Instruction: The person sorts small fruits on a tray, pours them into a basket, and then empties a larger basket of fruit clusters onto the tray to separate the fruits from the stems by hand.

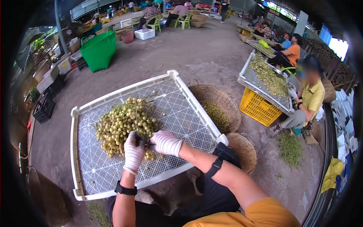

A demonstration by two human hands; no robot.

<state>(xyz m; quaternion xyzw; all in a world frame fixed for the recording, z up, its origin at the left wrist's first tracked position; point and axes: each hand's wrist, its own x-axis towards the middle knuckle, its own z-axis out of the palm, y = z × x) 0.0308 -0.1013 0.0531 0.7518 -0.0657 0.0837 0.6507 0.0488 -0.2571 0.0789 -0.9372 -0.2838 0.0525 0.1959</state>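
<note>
A heap of small round yellow-green fruits on stems [123,123] lies on a white mesh tray [196,132] in front of me. My left hand [134,152], in a striped glove with dark fingertips, is closed at the heap's near edge. From the right, my right hand [166,143], in a matching glove, reaches in with its fingers pressed together close to the left fingertips. Whatever sits between the fingers of either hand is hidden by the gloves and fruit. A few loose fruits are scattered on the mesh.
Beyond the tray's right edge stands a wicker basket [230,102] with loose fruit, and a second basket [247,151] nearer me. A co-worker [312,92] sits right by a fruit-covered tray on a yellow crate [259,108]. A green bag [97,49] stands far left.
</note>
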